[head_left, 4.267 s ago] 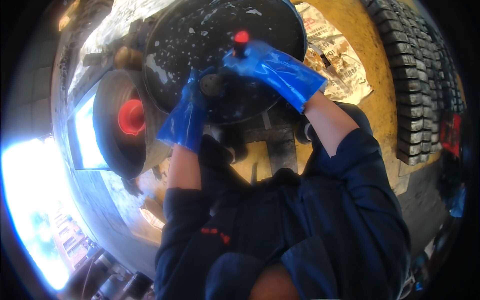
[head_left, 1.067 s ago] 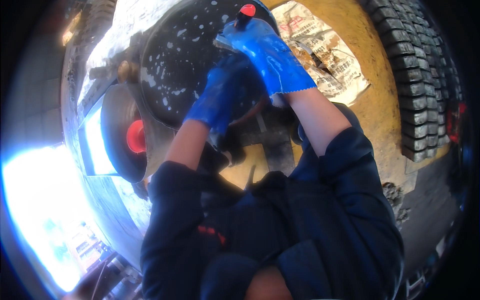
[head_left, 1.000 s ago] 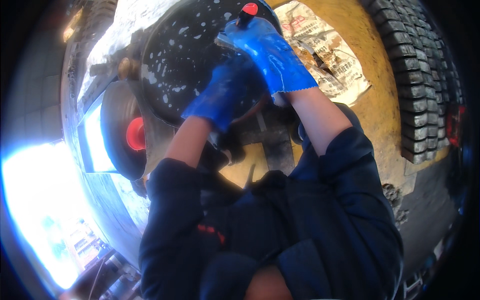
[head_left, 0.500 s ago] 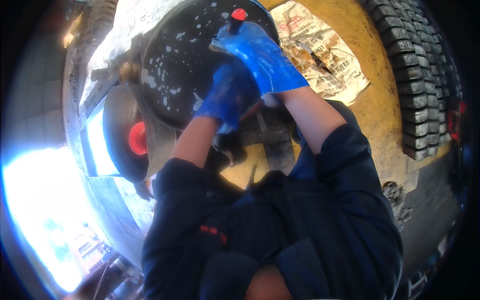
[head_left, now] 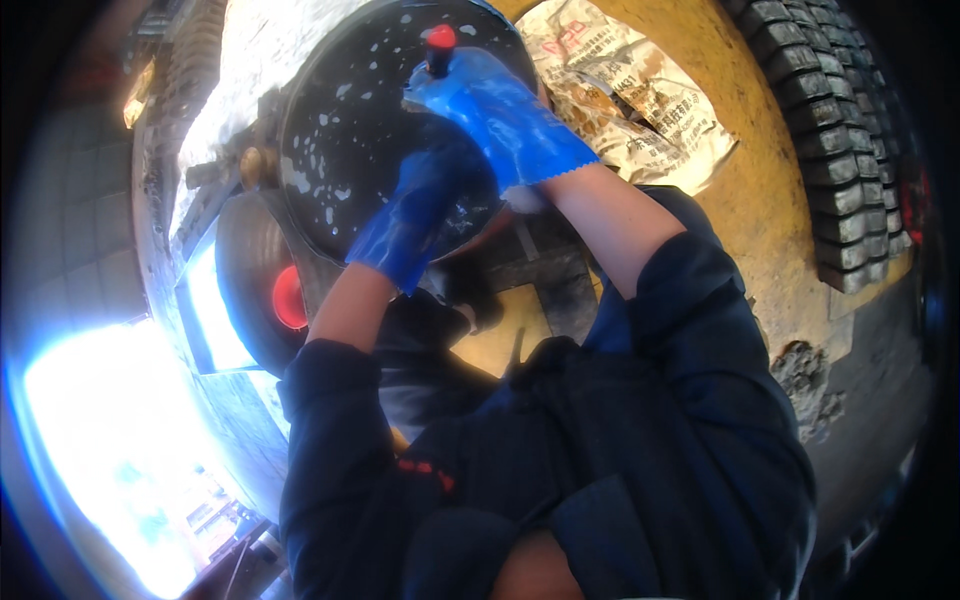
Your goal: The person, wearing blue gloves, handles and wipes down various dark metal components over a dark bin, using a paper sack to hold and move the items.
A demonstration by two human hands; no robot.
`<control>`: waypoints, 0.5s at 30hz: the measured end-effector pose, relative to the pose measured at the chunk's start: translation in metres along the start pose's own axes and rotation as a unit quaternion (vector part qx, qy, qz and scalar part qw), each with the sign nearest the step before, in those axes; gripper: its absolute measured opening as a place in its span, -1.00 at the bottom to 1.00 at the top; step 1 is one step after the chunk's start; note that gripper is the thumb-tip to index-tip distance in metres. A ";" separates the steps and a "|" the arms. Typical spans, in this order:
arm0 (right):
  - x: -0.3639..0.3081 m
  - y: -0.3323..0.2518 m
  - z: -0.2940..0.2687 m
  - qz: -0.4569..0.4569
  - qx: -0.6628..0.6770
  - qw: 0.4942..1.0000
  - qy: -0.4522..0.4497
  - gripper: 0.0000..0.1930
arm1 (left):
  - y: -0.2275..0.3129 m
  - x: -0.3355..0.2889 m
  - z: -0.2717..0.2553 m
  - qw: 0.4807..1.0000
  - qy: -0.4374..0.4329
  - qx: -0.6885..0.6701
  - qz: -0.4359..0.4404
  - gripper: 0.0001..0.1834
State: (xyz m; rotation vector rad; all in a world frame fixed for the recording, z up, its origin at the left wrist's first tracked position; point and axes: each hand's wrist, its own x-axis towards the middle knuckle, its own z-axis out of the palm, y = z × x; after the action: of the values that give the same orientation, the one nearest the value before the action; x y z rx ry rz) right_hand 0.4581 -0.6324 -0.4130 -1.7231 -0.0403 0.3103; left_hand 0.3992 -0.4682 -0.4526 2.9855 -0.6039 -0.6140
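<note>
Curled fingers on the blue rubber-gloved right hand (head_left: pixel 462 88) grip a black handle with a round red end (head_left: pixel 440 40), over a big round black tub with white spots (head_left: pixel 340 130). The blue rubber-gloved left hand (head_left: pixel 432 178) is over the tub too, but I can't tell how its dark fingers are. To the right, a crumpled cream paper sack (head_left: pixel 690 130) lies on the yellow floor (head_left: pixel 755 190).

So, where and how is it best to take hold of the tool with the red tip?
Probably by its dark handle, just below the red tip, coming from the person's right. That narrow part sticks out of the gloved right hand, whose forearm reaches in from that side; the other end is hidden.
</note>
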 end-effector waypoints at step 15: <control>-0.037 -0.015 0.005 -0.057 -0.158 0.986 0.009 -0.62 | -0.064 -0.010 0.076 0.965 0.056 0.231 0.111 -0.71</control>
State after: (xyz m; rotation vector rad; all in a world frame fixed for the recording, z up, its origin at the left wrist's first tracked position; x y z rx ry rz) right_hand 0.4240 -0.6323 -0.3924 -2.0293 -0.1842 0.2113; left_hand 0.3850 -0.4019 -0.5263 3.2600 -1.1999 -0.3195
